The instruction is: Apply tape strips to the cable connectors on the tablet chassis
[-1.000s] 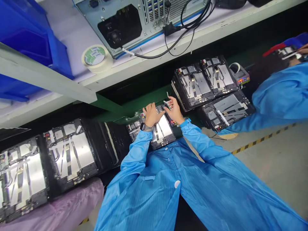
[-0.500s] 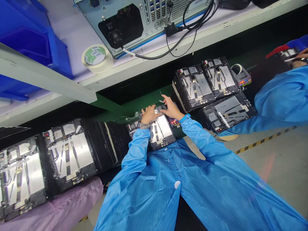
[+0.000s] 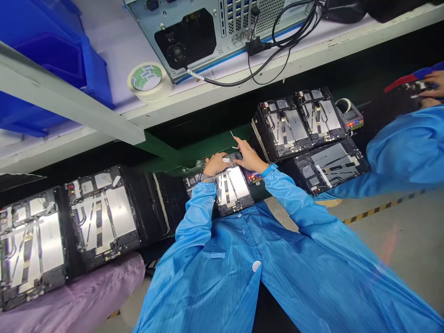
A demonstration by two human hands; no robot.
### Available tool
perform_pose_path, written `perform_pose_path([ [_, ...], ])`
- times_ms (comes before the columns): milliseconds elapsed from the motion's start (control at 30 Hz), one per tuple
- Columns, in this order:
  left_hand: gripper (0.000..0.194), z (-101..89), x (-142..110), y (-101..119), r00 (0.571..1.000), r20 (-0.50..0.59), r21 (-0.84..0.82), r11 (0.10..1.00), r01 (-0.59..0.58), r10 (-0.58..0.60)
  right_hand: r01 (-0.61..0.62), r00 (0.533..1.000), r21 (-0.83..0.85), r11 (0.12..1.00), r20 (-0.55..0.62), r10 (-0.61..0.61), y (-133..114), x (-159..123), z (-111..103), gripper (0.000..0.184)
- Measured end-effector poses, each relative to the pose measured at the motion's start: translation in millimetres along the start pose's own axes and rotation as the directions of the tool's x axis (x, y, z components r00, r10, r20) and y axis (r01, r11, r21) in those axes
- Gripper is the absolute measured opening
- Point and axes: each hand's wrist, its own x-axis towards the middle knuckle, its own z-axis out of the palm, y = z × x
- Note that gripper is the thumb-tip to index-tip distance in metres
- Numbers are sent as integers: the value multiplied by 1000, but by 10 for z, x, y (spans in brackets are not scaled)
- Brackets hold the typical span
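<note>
An opened flat electronic device [image 3: 232,185], tablet-like with a silver panel, dark ribbon strips and a black frame, lies before me against my blue smock. Over its upper left part rests my left hand [image 3: 215,164], fingers bent but apart, thumb side by a small white patch. My right hand [image 3: 252,158] is at the upper right corner, fingers pinched on a thin pale tool [image 3: 232,133] that sticks out beyond the index finger; its exact kind is too small to tell. Part of another such device [image 3: 190,182] shows left of my left wrist.
Stacked similar devices stand left [image 3: 100,217] and right [image 3: 284,127]. A small box with a red display [image 3: 255,177] is beside my right wrist. The shelf edge [image 3: 222,99] overhangs, carrying a computer case [image 3: 225,51], tape roll [image 3: 147,81] and blue bins. Co-workers' sleeves flank me.
The view has shifted slightly. My left fingers have drawn in a little, showing a white patch beside the thumb. My right hand keeps the thin tool. The co-worker's hand at right has moved slightly.
</note>
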Motion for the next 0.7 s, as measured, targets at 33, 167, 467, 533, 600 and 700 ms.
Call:
perform_pose_path([
  [33,61,-11,-6,5,1000,1,-9,1000,0,0,4,1000,-16,1000,14,-4,-15,13,-18,103],
  [167,60,-54,-37,35,1000,8,-30,999,22,-21,-23,998,73,997,-49,26,7,95,-129,93],
  [467,63,-94,-79,48,1000,-10,-8,1000,24,-24,-77,937,141,987,349,23,-62,244,-214,84],
  [533,66,-97,-90,46,1000,-12,-7,1000,20,-21,-73,924,42,996,378,52,-96,285,-166,87],
  [600,67,-97,-97,48,1000,-10,-5,1000,12,-12,-69,914,-23,997,399,73,-113,321,-136,90],
  [700,65,-98,-99,52,1000,-11,-2,1000,5,-5,-68,901,-78,995,423,94,-134,348,-135,94],
])
